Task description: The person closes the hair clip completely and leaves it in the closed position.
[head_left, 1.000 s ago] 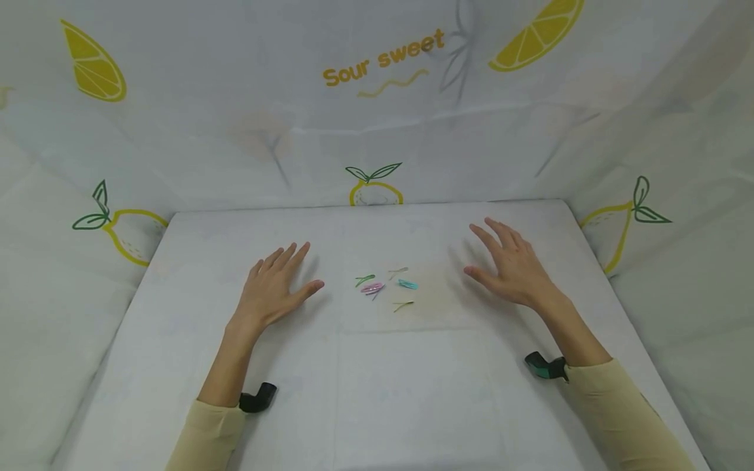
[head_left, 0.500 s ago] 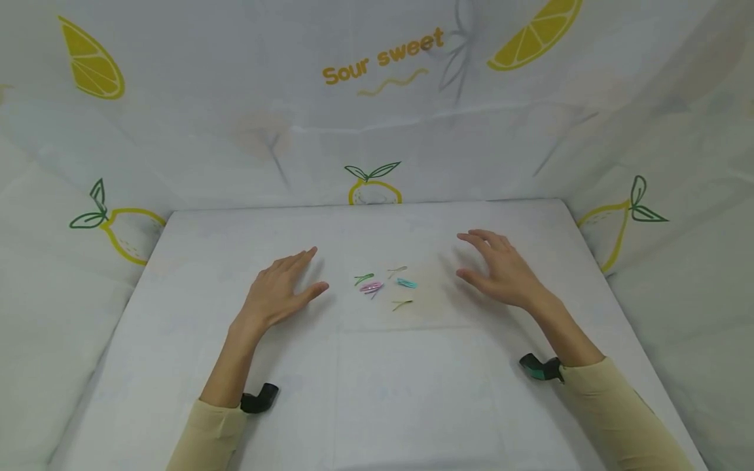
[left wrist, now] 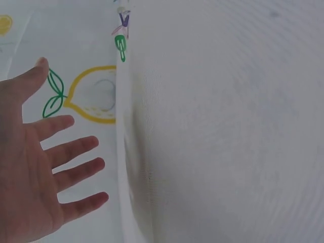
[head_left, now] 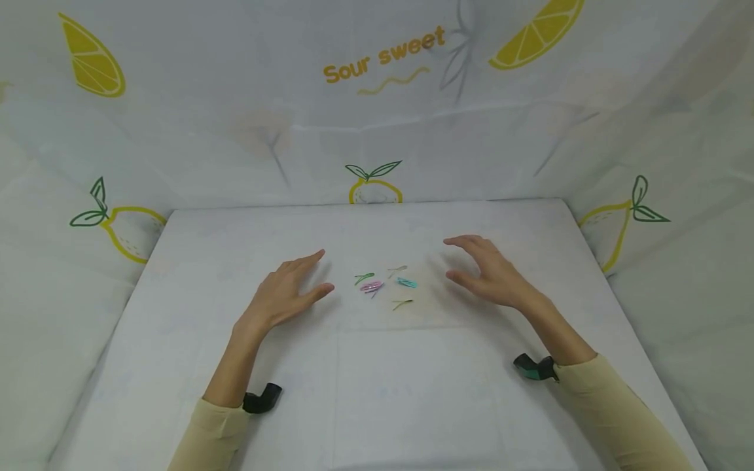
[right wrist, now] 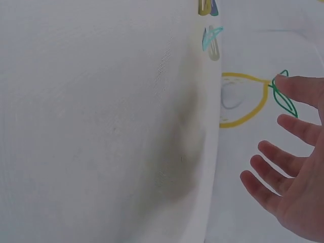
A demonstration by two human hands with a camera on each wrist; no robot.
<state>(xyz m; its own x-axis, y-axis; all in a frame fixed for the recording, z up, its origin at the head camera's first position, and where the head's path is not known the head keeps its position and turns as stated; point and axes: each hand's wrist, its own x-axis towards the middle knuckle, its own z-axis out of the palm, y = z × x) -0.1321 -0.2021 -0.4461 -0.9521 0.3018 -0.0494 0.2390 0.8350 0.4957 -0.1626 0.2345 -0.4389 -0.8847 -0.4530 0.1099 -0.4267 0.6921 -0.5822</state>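
Around the pink clip (head_left: 370,286) on the tabletop (head_left: 412,392) lie a green clip (head_left: 366,276) behind, teal clip (head_left: 407,282) right, yellowish clip (head_left: 404,302) front right; left hand (head_left: 283,294) hovers to its left, right hand (head_left: 493,276) well to its right, fingers (left wrist: 76,151) of both spread wide

A white cloth covers the table (head_left: 412,392), and beyond its back edge rises a white back sheet (head_left: 224,98) bearing orange "Sour sweet" lettering (head_left: 385,59) and yellow lemon slices (head_left: 94,62). A leafy lemon print (head_left: 376,193) meets the middle of that edge. Pale side sheets (head_left: 695,294) flank the left and right edges, under soft, greyish light.
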